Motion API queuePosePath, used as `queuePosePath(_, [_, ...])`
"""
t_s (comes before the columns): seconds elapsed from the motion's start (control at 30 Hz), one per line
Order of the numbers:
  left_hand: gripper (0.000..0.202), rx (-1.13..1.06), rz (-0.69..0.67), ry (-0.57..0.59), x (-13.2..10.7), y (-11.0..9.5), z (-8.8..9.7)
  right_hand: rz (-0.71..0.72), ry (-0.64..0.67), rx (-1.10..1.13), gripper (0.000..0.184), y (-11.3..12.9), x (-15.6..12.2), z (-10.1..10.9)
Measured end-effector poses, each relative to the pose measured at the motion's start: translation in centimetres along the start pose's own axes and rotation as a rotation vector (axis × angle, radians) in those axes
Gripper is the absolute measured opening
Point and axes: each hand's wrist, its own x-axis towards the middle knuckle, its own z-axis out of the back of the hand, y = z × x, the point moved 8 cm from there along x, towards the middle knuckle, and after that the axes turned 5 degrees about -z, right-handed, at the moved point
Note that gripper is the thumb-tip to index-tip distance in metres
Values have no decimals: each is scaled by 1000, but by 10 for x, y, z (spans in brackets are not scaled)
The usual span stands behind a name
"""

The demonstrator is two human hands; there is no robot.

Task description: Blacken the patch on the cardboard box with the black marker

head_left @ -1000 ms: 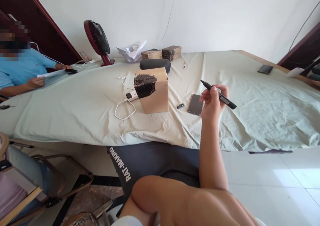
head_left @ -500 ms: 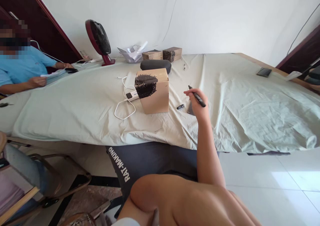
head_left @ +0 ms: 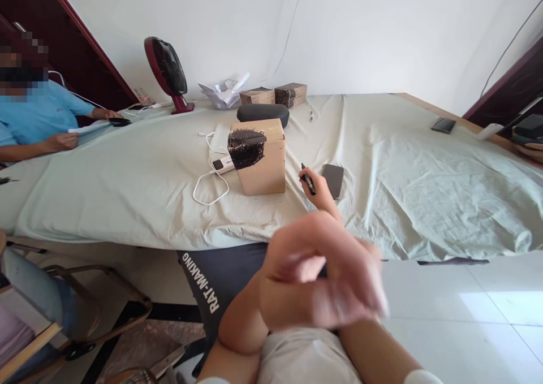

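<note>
Beside the cardboard box [head_left: 265,169], my right hand [head_left: 319,189] is closed around a black marker [head_left: 309,183], with the marker's thin end pointing up and away. The small black cap that lay here is not visible now. Close to the camera, my left hand [head_left: 318,271] is raised and blurred. Its fingers curl round with thumb and fingertips together, and I cannot make out whether anything is between them. A patch of black ink or tape [head_left: 246,149] covers the box's left upper corner. Just right of my right hand lies a dark phone [head_left: 334,180].
A white cable [head_left: 211,203] and power strip [head_left: 223,164] lie left of the box. Behind it are a black case [head_left: 263,113], two cardboard boxes [head_left: 291,94], a plastic bag [head_left: 224,93] and a fan [head_left: 167,70]. A person in blue [head_left: 38,118] sits at the left.
My right hand has moved left and nearer with the marker, uncovering the phone. My left hand has come up in front of the camera. The small cap is no longer visible.
</note>
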Motion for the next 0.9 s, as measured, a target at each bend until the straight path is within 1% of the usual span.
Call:
queuePosePath(0.03, [13, -48, -195, -60, 5, -7, 7, 36, -29, 54, 11, 11, 0, 8])
queuePosePath(0.07, [5, 42, -225, -132, 8, -1, 17, 66, -67, 99, 14, 23, 0, 18])
queuePosePath(0.1, [7, 194, -180, -241, 10, 8, 31, 92, -113, 148, 17, 36, -1, 27])
queuePosePath(0.13, [11, 340, -179, -269, 12, 12, 40, 113, -149, 200, 18, 48, -3, 35])
queuePosePath(0.17, [12, 494, -140, -281, 13, 17, 48, 133, -178, 260, 18, 61, -5, 42])
queuePosePath(0.2, [11, 624, -102, -278, 15, 22, 56, 158, -198, 396, 18, 74, -8, 49])
queuePosePath(0.27, [8, 787, -15, -228, 18, 32, 67, 182, -161, 596, 21, 96, -13, 53])
queuePosePath(0.33, [13, 841, 58, -190, 19, 41, 74, 174, -97, 694, 27, 115, -17, 51])
queuePosePath(0.4, [21, 846, 81, -172, 20, 46, 76, 157, -40, 734, 31, 127, -21, 47])
queuePosePath(0.5, [31, 874, 77, -166, 20, 48, 76, 131, 33, 788, 30, 136, -25, 40])
queuePosePath(0.63, [30, 911, 96, -168, 18, 50, 81, 89, 85, 853, 24, 134, -27, 36])
queuePosePath(0.77, [32, 891, 119, -151, 17, 52, 83, 75, 107, 806, 22, 131, -29, 37])
queuePosePath(0.83, [25, 846, 140, -160, 17, 55, 84, 77, 124, 779, 23, 131, -29, 36])
queuePosePath(0.9, [12, 772, 157, -211, 17, 59, 88, 90, 138, 791, 26, 131, -29, 36])
